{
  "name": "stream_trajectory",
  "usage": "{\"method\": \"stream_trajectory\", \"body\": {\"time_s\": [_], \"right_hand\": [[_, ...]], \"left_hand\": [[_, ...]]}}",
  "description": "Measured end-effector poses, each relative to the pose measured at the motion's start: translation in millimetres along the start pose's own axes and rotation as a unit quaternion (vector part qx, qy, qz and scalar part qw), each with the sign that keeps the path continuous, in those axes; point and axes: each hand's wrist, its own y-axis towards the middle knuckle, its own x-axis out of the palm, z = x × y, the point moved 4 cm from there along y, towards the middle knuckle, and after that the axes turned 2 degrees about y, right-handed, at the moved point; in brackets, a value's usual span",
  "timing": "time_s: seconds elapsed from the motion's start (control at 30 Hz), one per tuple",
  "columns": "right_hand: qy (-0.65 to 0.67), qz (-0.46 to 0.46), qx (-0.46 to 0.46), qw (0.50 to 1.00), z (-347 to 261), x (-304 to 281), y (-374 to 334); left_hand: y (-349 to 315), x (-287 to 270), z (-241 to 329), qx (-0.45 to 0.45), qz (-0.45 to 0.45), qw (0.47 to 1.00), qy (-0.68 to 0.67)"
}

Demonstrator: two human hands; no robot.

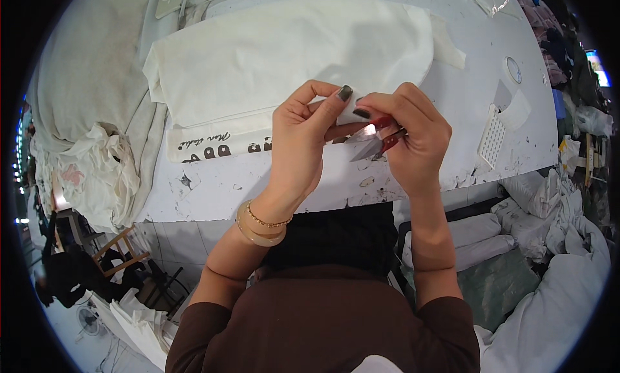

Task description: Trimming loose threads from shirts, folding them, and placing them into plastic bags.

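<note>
A white table (481,63) spreads before a person in a short-sleeved brown shirt (323,321), seen from above. A heap of greyish cloth (90,63) covers the table's left end and spills over the edge, while pale bundled fabric (555,302) lies beyond the near edge, at lower right. Across the middle of the table, just beyond the person's hands, a long white cloth (258,70) lies nearly flat, a strip of dark printing along part of its near edge

The left hand (297,141) is raised over the table's near side, its thumb and forefinger drawn close together; whether anything is caught between them is too small to tell. The right hand (423,134) grasps a small pair of scissors (368,146) with red handles, the blades pointing left and slightly down into the space between the two hands. The right hand's foremost fingertips come near the left thumb, and the scissors lie just beside the left hand's lower fingers

To the right of the white cloth, a white slotted rack (493,137) sits on the table, with a pale round roll (508,68) farther back near the right edge. A light-coloured bangle (255,234) and a thin golden bracelet (268,223) circle the left wrist
</note>
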Motion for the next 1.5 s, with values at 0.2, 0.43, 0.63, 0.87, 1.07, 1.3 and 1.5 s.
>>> {"method": "stream_trajectory", "body": {"time_s": [0.2, 0.43, 0.63, 0.87, 1.07, 1.3, 1.5], "right_hand": [[0.175, 0.108, 0.191, 0.96, 16, -11, -3], [-0.001, 0.018, 0.067, 0.998, 5, -2, 1], [0.066, 0.034, 0.187, 0.98, 18, -39, 9], [-0.1, -0.089, 0.015, 0.991, -11, -53, 21], [-0.171, -0.113, -0.006, 0.979, -19, -43, 23], [-0.182, -0.106, -0.022, 0.977, -21, -43, 23], [-0.164, -0.108, -0.002, 0.981, -18, -43, 19]], "left_hand": [[3, -1, -1, 0.001, 0.023, 1.0, -0.011], [0, 0, -2, 0.001, 0.007, 1.0, 0.012], [0, -3, 4, 0.03, -0.012, 0.999, 0.018], [-1, -3, 7, 0.039, -0.029, 0.998, 0.036], [-2, 1, 7, 0.043, -0.027, 0.998, 0.039], [-3, 2, 6, 0.034, -0.026, 0.998, 0.041], [-3, 0, 5, 0.036, -0.03, 0.998, 0.049]]}}
